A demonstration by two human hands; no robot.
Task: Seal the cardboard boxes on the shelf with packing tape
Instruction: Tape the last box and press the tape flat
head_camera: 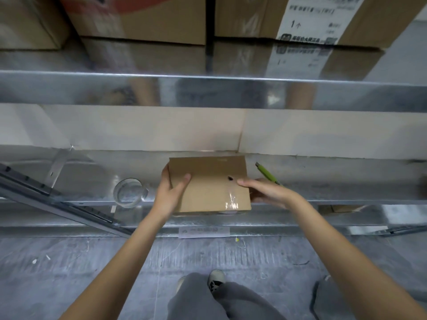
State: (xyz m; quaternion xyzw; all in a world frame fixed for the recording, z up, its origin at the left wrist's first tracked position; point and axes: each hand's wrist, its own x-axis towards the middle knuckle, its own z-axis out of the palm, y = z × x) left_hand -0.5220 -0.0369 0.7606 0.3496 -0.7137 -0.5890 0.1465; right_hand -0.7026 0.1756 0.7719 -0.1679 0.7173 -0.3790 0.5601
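one small cardboard box (209, 183) at the front edge of the metal shelf (323, 192), with one shiny strip of clear tape (232, 200) on its top. one roll of clear packing tape (128, 192) on the same shelf. one green utility knife (266, 173). two bare hands, left hand (168, 192) and right hand (265, 191). at least three large cardboard boxes (143, 19) on the upper level, one with a white shipping label (309, 19). one paper label (204, 232) on the shelf's front rail.

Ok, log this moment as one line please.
stage: taping | small box on shelf, clear tape on top | left hand and right hand grip its sides | tape roll left, green cutter right
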